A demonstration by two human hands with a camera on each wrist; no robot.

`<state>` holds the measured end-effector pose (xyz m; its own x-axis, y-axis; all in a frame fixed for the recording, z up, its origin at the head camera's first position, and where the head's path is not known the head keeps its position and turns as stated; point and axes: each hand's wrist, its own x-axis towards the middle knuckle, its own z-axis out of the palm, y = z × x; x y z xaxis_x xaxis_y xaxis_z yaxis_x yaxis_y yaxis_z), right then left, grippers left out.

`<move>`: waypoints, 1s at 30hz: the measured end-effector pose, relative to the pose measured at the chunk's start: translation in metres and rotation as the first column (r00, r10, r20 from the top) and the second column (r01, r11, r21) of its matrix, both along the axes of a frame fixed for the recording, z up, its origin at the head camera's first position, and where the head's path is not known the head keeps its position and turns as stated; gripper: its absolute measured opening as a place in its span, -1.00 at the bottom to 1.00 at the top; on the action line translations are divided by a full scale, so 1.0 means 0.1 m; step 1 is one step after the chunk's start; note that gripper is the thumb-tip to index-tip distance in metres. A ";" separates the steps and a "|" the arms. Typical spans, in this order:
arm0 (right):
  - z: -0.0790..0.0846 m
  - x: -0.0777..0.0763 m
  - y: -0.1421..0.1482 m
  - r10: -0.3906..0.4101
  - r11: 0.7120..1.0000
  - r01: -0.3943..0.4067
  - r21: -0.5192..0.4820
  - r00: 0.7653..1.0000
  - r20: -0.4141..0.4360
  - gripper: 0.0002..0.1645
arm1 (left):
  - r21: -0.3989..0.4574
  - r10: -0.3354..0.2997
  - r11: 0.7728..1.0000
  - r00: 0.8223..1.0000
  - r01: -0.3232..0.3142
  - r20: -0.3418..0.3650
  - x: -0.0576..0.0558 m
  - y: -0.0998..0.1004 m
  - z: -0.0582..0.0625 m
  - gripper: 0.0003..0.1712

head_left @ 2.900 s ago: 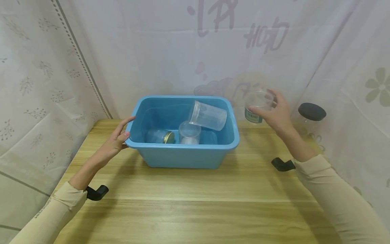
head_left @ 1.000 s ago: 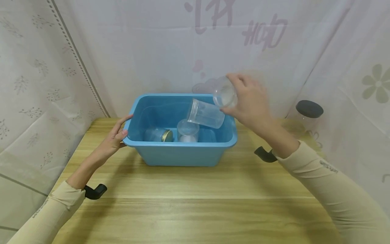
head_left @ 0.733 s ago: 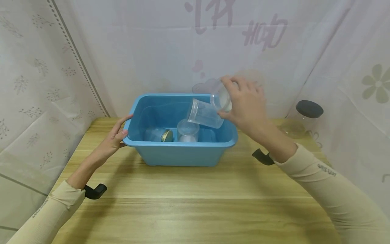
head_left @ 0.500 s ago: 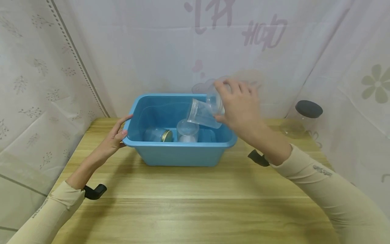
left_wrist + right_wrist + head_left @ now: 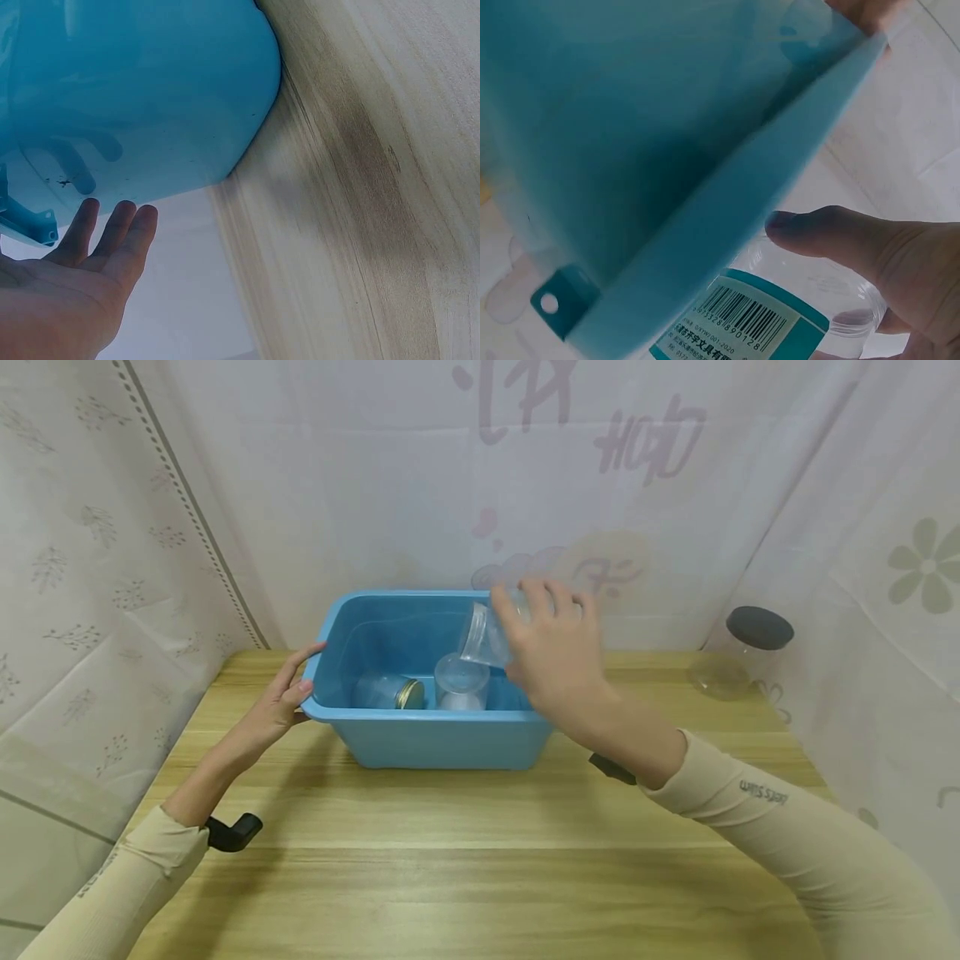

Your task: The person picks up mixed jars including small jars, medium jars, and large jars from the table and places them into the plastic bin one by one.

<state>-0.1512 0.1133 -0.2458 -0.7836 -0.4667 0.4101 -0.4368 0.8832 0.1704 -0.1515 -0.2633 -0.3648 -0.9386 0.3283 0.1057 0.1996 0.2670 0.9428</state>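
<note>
A blue plastic tub [image 5: 450, 742] stands near the back of the table. My left hand [image 5: 272, 706] holds its left rim, thumb on the edge; in the left wrist view, several fingers [image 5: 124, 247] extend below the rim. My right hand [image 5: 562, 664] grips a clear jar [image 5: 517, 604] over the tub's right side, mostly hidden behind the fingers. In the right wrist view, this jar's barcode label [image 5: 739, 319] shows beside the tub rim. Inside the tub lie a gold-lidded jar [image 5: 378, 691] on its side, an upright clear container [image 5: 461, 681] and a tilted clear container [image 5: 476, 639], partly covered by my right hand.
A clear jar with a dark lid [image 5: 759, 627] stands at the table's back right. Printed curtains [image 5: 420, 485] hang behind and at both sides. The wooden tabletop [image 5: 450, 877] extends in front of the tub.
My right hand has carried the clear jar leftward from beside the tub, tilted it, and lowered it over the tub's right part. My left hand has stayed on the rim.
</note>
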 end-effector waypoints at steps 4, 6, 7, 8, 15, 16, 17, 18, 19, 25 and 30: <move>-0.07 0.02 -0.02 0.015 1.000 -0.015 0.006 0.999 -0.040 0.07 | -0.004 0.001 1.000 1.000 -0.001 -0.001 0.00 0.00 0.00 -0.37; -0.10 0.02 -0.03 0.015 1.000 -0.014 0.020 0.999 -0.050 0.06 | 0.000 0.001 1.000 1.000 -0.001 0.000 0.00 0.00 0.00 -0.37; -0.12 0.03 -0.03 0.014 1.000 -0.012 0.026 0.999 -0.052 0.07 | 0.000 0.002 1.000 1.000 -0.002 0.002 0.00 0.00 0.00 -0.37; -0.13 0.03 -0.04 0.012 0.999 -0.010 0.033 0.998 -0.055 0.06 | 0.001 0.003 1.000 1.000 -0.003 0.001 0.00 0.00 0.00 -0.37; -0.19 0.07 -0.10 -0.002 0.998 0.007 0.056 0.997 -0.083 -0.01 | 0.024 0.002 1.000 1.000 -0.002 0.008 0.01 0.02 0.01 -0.35; -0.20 0.07 -0.11 -0.005 0.998 0.010 0.056 0.996 -0.090 -0.04 | 0.028 0.002 1.000 1.000 -0.002 0.009 0.01 0.02 0.01 -0.35; -0.20 0.08 -0.13 -0.008 0.998 0.014 0.059 0.996 -0.088 -0.03 | 0.031 0.002 1.000 1.000 -0.002 0.009 0.01 0.02 0.01 -0.35; -0.21 0.08 -0.14 -0.011 0.998 0.016 0.061 0.996 -0.084 -0.01 | 0.033 0.000 0.999 1.000 0.000 0.008 0.01 0.01 0.01 -0.35; -0.22 0.08 -0.15 -0.014 0.998 0.019 0.066 0.997 -0.080 0.03 | 0.034 -0.001 0.999 1.000 0.000 0.007 0.01 0.01 0.01 -0.35; -0.20 0.09 -0.15 -0.042 0.995 0.038 0.089 0.998 0.042 0.48 | 0.032 0.003 0.999 1.000 -0.003 0.005 0.01 0.01 0.00 -0.35; -0.10 0.07 -0.10 -0.069 0.994 0.060 0.089 0.993 0.101 0.61 | 0.033 0.005 0.999 1.000 -0.005 0.004 -0.01 0.01 0.00 -0.36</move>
